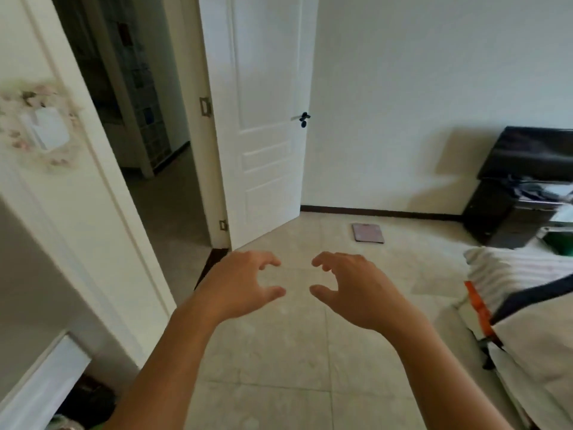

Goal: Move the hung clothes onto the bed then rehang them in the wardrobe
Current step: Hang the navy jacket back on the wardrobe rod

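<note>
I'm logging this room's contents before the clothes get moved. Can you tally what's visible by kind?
Hands: 2, left hand and right hand, both empty
Doors: 1, white door, open
Flat items on floor: 1, scale
Dark cabinets: 1, cabinet
Beds: 1, bed
Total: 6

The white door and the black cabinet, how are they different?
The white door is tall and stands open on its hinges beside the doorway; the black cabinet is low and sits on the floor against the wall. The door is at the left of the room, the cabinet far right near the bed. The door has a dark handle; the cabinet shows open shelves holding things. Both stand along the same white wall.
</note>
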`<state>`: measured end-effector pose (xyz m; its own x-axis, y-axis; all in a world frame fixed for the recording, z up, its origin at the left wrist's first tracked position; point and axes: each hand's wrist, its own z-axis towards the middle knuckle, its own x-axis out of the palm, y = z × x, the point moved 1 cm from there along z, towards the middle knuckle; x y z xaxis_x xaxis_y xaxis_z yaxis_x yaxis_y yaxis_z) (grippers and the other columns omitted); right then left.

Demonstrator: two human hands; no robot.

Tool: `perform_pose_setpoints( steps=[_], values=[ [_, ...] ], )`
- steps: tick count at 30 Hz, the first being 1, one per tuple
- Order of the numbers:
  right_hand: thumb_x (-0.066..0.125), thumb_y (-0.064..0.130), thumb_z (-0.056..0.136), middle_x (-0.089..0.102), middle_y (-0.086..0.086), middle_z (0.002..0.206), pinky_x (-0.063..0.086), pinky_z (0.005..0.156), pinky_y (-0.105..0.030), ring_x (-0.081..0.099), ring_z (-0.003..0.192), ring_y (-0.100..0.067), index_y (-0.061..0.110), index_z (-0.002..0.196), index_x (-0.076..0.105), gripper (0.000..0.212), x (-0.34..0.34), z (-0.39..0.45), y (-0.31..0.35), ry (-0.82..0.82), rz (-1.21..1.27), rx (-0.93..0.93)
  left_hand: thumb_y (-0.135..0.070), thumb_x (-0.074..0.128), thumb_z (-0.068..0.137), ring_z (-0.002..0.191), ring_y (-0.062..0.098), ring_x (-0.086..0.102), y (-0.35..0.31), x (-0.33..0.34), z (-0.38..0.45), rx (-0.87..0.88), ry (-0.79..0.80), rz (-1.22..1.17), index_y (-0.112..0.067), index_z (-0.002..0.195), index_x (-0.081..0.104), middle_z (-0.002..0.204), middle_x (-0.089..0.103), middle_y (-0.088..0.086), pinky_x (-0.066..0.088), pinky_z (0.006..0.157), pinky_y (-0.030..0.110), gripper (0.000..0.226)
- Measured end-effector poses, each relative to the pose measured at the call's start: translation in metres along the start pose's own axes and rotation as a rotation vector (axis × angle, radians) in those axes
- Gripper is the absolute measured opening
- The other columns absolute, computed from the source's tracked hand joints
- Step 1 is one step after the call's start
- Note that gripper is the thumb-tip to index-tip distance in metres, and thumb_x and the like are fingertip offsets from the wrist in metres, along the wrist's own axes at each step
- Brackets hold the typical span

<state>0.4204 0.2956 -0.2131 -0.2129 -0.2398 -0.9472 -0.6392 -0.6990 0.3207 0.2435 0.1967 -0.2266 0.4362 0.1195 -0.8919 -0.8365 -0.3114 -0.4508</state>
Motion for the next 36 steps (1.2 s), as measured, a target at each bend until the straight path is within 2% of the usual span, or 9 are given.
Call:
perform_pose_setpoints(
  steps=[7, 12, 20, 24, 28, 31, 34, 36],
  values=[
    [0.059, 0.045, 0.094, 0.057, 0.008, 0.135, 0.046, 0.101, -0.031, 0.056, 0.118, -0.013, 0.03, 0.139, 0.046, 0.049, -0.025, -0.057, -0.12, -0.033, 0.031, 0.222, -0.056, 0.073, 0.078, 0.121, 0.008, 0.053, -0.117, 0.07, 0.06, 0.22, 0.116, 0.082, -0.041, 0.136, 0.05, 0.136, 0.056, -0.013, 0.045, 0.102, 0.034, 0.064],
    [0.059, 0.046, 0.093, 0.057, 0.009, 0.133, 0.046, 0.094, -0.027, 0.057, 0.115, -0.012, 0.031, 0.14, 0.045, 0.051, -0.035, -0.092, -0.188, -0.083, 0.05, 0.388, -0.053, 0.074, 0.077, 0.129, 0.008, 0.048, -0.18, 0.113, 0.096, 0.382, 0.193, 0.093, -0.041, 0.145, 0.038, 0.147, 0.045, -0.015, 0.042, 0.106, 0.032, 0.077],
    [0.061, 0.048, 0.091, 0.052, 0.012, 0.141, 0.041, 0.104, -0.029, 0.05, 0.126, -0.01, 0.031, 0.143, 0.044, 0.057, -0.053, -0.123, -0.28, -0.162, 0.073, 0.632, -0.059, 0.072, 0.076, 0.127, 0.008, 0.05, -0.265, 0.176, 0.167, 0.593, 0.327, 0.132, -0.04, 0.139, 0.045, 0.143, 0.05, -0.016, 0.043, 0.106, 0.037, 0.071],
    [0.06, 0.048, 0.092, 0.051, 0.011, 0.142, 0.041, 0.102, -0.028, 0.051, 0.125, -0.012, 0.031, 0.144, 0.042, 0.058, -0.066, -0.126, -0.324, -0.206, 0.055, 0.759, -0.057, 0.073, 0.076, 0.126, 0.008, 0.051, -0.306, 0.202, 0.209, 0.705, 0.388, 0.145, -0.039, 0.139, 0.047, 0.141, 0.052, -0.016, 0.043, 0.105, 0.033, 0.07],
    [0.059, 0.048, 0.091, 0.057, 0.01, 0.13, 0.042, 0.09, -0.025, 0.053, 0.114, -0.011, 0.031, 0.135, 0.049, 0.048, -0.08, -0.125, -0.362, -0.229, 0.03, 0.881, -0.057, 0.071, 0.078, 0.127, 0.009, 0.051, -0.347, 0.221, 0.25, 0.818, 0.426, 0.157, -0.038, 0.14, 0.046, 0.141, 0.053, -0.015, 0.042, 0.106, 0.032, 0.07],
    [0.059, 0.048, 0.091, 0.056, 0.012, 0.131, 0.04, 0.086, -0.024, 0.053, 0.114, -0.012, 0.031, 0.133, 0.051, 0.046, -0.09, -0.125, -0.387, -0.259, 0.036, 0.979, -0.058, 0.071, 0.078, 0.127, 0.01, 0.052, -0.379, 0.236, 0.282, 0.892, 0.456, 0.188, -0.038, 0.141, 0.045, 0.14, 0.054, -0.014, 0.042, 0.105, 0.032, 0.07],
    [0.059, 0.045, 0.091, 0.055, 0.01, 0.132, 0.04, 0.087, -0.024, 0.052, 0.118, -0.014, 0.029, 0.136, 0.05, 0.049, -0.096, -0.133, -0.412, -0.27, 0.036, 1.078, -0.057, 0.071, 0.079, 0.127, 0.011, 0.052, -0.412, 0.252, 0.303, 0.956, 0.493, 0.185, -0.037, 0.141, 0.045, 0.14, 0.054, -0.012, 0.041, 0.105, 0.033, 0.07],
    [0.058, 0.044, 0.09, 0.058, 0.007, 0.126, 0.046, 0.088, -0.027, 0.055, 0.109, -0.014, 0.027, 0.13, 0.052, 0.044, -0.098, -0.141, -0.429, -0.269, 0.035, 1.138, -0.055, 0.071, 0.08, 0.127, 0.01, 0.051, -0.432, 0.264, 0.313, 0.985, 0.525, 0.189, -0.036, 0.141, 0.045, 0.14, 0.054, -0.011, 0.041, 0.103, 0.032, 0.069]
  ],
)
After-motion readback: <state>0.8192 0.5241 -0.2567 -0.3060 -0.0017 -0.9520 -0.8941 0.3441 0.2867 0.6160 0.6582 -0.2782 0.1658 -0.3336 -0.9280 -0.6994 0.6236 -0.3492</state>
